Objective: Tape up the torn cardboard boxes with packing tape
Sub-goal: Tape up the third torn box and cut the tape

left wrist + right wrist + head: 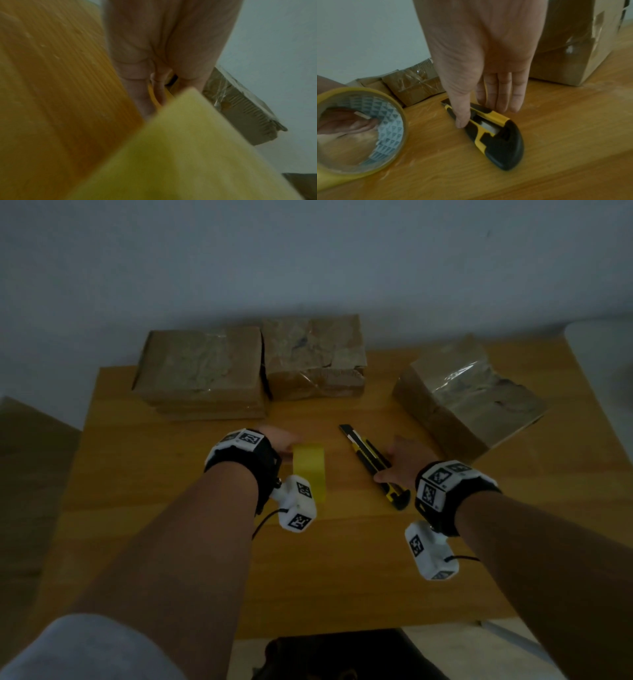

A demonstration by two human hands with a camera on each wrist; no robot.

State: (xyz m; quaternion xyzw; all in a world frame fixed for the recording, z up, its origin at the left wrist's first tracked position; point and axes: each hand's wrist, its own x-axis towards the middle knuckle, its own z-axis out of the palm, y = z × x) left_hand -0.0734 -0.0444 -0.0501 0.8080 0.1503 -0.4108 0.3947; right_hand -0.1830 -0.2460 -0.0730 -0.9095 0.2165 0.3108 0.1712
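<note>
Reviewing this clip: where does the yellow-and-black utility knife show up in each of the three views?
Head: utility knife right of centre on the table, under the right hand.
Left wrist: not in it.
Right wrist: centre, thumb and fingers straddling it.
Shared landmark: tape roll.

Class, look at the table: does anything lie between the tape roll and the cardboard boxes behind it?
Nothing visible does. The tape roll, held by the left hand, faces bare wooden table up to the boxes; the utility knife lies off to its right.

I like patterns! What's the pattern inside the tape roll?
Rows of small grey triangles on white line the inside of the tape roll, seen best in the right wrist view.
</note>
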